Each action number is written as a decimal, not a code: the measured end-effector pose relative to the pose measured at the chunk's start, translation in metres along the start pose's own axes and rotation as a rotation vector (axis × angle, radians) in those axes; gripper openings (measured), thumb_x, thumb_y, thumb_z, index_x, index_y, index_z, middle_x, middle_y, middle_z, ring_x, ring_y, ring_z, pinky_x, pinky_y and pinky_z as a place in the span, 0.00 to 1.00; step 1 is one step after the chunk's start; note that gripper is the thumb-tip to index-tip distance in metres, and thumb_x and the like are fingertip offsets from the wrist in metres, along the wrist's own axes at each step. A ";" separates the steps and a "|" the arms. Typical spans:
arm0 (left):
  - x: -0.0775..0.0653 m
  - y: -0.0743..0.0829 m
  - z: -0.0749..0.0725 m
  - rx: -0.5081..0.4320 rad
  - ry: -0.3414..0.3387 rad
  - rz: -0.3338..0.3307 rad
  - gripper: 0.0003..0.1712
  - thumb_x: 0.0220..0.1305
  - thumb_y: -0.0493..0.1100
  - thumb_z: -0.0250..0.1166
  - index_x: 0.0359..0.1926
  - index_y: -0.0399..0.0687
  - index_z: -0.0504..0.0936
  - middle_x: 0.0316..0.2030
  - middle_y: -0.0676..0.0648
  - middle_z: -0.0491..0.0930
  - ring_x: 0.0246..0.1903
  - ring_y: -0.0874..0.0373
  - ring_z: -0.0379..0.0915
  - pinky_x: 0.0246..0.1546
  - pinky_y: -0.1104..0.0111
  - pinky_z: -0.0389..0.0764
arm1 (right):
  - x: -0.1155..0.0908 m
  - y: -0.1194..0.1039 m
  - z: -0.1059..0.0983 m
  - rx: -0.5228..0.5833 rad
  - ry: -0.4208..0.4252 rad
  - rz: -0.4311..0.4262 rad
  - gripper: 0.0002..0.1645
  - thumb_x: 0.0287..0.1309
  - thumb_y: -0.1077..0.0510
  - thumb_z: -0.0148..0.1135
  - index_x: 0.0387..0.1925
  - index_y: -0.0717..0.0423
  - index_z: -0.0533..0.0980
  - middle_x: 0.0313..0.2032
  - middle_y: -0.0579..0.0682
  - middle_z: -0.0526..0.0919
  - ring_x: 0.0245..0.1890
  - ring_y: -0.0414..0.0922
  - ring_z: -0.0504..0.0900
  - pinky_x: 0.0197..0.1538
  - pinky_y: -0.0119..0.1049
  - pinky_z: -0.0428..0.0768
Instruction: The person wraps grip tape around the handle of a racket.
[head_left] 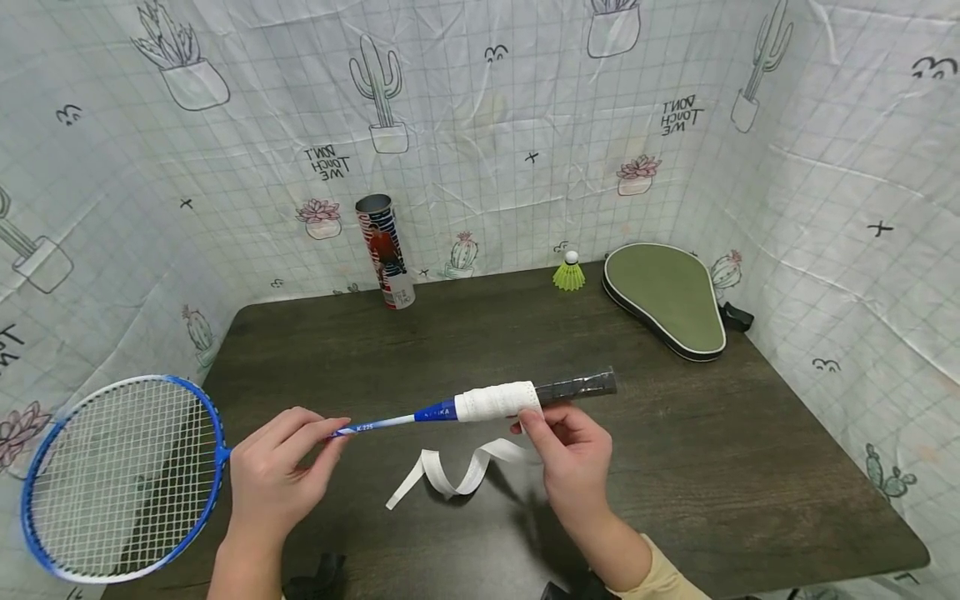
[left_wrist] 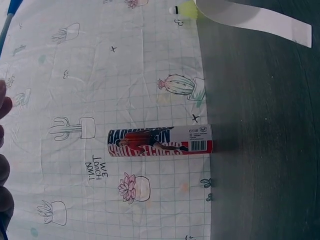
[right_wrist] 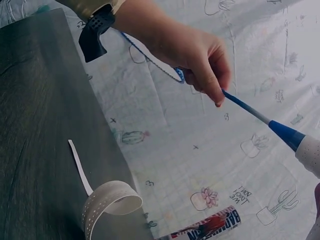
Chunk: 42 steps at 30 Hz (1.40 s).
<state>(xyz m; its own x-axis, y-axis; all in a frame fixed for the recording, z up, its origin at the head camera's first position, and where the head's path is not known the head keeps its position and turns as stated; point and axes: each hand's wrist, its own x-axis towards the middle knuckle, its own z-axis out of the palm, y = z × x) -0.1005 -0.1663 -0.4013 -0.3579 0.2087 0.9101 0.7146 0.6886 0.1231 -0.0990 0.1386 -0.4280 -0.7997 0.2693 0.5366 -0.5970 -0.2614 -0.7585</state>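
Note:
A blue and white badminton racket (head_left: 217, 454) is held level above the table. My left hand (head_left: 281, 467) pinches its thin shaft between thumb and fingers, its strung head out to the left. White perforated grip tape (head_left: 495, 402) wraps the handle from the blue cone onward, and the black handle end (head_left: 581, 386) is bare. My right hand (head_left: 573, 458) pinches the tape at the edge of the wrapped part. From there the loose tape tail (head_left: 457, 479) hangs in a curl; in the right wrist view the tape (right_wrist: 115, 197) shows its holes.
At the back of the dark wooden table (head_left: 712, 467) stand a shuttlecock tube (head_left: 386, 254) and a yellow shuttlecock (head_left: 569, 273). A green racket case (head_left: 667, 296) lies at the back right. Patterned cloth (head_left: 480, 150) hangs behind and at both sides.

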 end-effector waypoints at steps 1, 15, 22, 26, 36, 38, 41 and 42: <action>0.000 0.000 0.000 0.003 0.002 0.007 0.18 0.71 0.52 0.68 0.31 0.43 0.92 0.23 0.53 0.82 0.18 0.64 0.68 0.18 0.76 0.64 | 0.000 0.000 0.000 0.007 -0.005 -0.001 0.07 0.57 0.81 0.62 0.26 0.75 0.77 0.26 0.47 0.89 0.25 0.39 0.88 0.33 0.27 0.83; -0.003 -0.002 -0.003 -0.023 -0.021 0.001 0.19 0.71 0.51 0.68 0.29 0.43 0.90 0.22 0.54 0.81 0.17 0.66 0.66 0.18 0.79 0.63 | 0.001 -0.003 0.000 -0.015 -0.051 0.068 0.02 0.58 0.80 0.61 0.32 0.78 0.75 0.29 0.44 0.87 0.28 0.39 0.89 0.41 0.32 0.86; -0.001 -0.001 -0.003 -0.047 -0.028 0.019 0.18 0.72 0.52 0.68 0.33 0.43 0.91 0.22 0.53 0.82 0.16 0.67 0.65 0.19 0.84 0.58 | 0.002 -0.004 0.003 0.004 -0.018 0.026 0.05 0.61 0.75 0.65 0.32 0.77 0.77 0.28 0.45 0.88 0.26 0.39 0.88 0.38 0.29 0.85; -0.001 -0.002 -0.005 -0.039 -0.035 0.014 0.19 0.73 0.51 0.66 0.33 0.43 0.92 0.22 0.54 0.82 0.16 0.69 0.62 0.19 0.84 0.57 | 0.001 -0.002 0.000 -0.079 -0.054 0.055 0.04 0.63 0.75 0.63 0.32 0.76 0.78 0.30 0.43 0.90 0.27 0.39 0.88 0.40 0.30 0.85; -0.002 0.001 -0.005 -0.053 -0.022 0.016 0.19 0.72 0.51 0.67 0.33 0.42 0.92 0.22 0.54 0.82 0.16 0.70 0.62 0.20 0.85 0.59 | 0.001 0.003 -0.007 -0.100 -0.112 0.018 0.06 0.64 0.78 0.58 0.31 0.80 0.78 0.33 0.47 0.89 0.30 0.40 0.89 0.42 0.35 0.87; -0.001 0.001 -0.004 -0.061 -0.013 0.025 0.19 0.72 0.51 0.68 0.32 0.41 0.92 0.23 0.53 0.82 0.17 0.68 0.65 0.19 0.83 0.62 | 0.001 0.003 -0.006 -0.080 -0.109 0.031 0.06 0.63 0.78 0.58 0.30 0.80 0.77 0.32 0.46 0.89 0.30 0.40 0.89 0.42 0.35 0.87; 0.000 0.001 -0.003 -0.065 0.002 0.031 0.20 0.71 0.52 0.69 0.31 0.40 0.92 0.23 0.51 0.81 0.19 0.64 0.68 0.19 0.80 0.64 | 0.002 0.002 -0.006 -0.042 -0.100 0.041 0.06 0.62 0.79 0.58 0.29 0.80 0.77 0.31 0.45 0.89 0.29 0.40 0.90 0.42 0.33 0.87; 0.000 0.001 -0.003 -0.063 0.005 0.032 0.20 0.71 0.52 0.69 0.31 0.40 0.92 0.23 0.51 0.81 0.20 0.63 0.68 0.19 0.79 0.64 | 0.002 0.002 -0.005 -0.025 -0.098 0.037 0.06 0.62 0.80 0.58 0.29 0.80 0.77 0.31 0.46 0.89 0.29 0.40 0.90 0.42 0.33 0.87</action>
<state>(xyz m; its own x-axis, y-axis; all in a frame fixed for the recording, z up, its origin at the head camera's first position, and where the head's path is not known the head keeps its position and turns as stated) -0.0980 -0.1681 -0.3996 -0.3313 0.2266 0.9159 0.7621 0.6366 0.1182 -0.1017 0.1437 -0.4301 -0.8245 0.1678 0.5405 -0.5659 -0.2458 -0.7870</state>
